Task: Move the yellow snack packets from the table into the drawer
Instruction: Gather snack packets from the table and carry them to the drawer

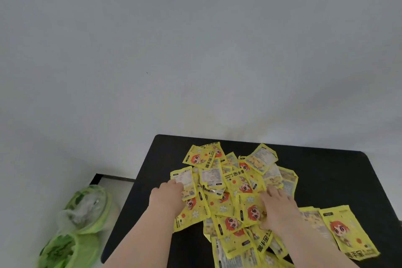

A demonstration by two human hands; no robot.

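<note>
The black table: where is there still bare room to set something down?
The widest bare patch is the far right corner of the table, between the heap of yellow packets and the right edge. A narrower strip runs along the left edge, beside the left hand. The middle and near right are crowded; the right hand lies on packets there.

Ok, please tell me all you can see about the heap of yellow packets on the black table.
The heap of yellow packets is a loose, overlapping pile of flat, glossy sachets on the black table. Some show a red-haired cartoon face, others a white printed label. A few lie toward the near right edge. The left hand touches its left edge; the right hand rests on top with fingers spread.
</note>
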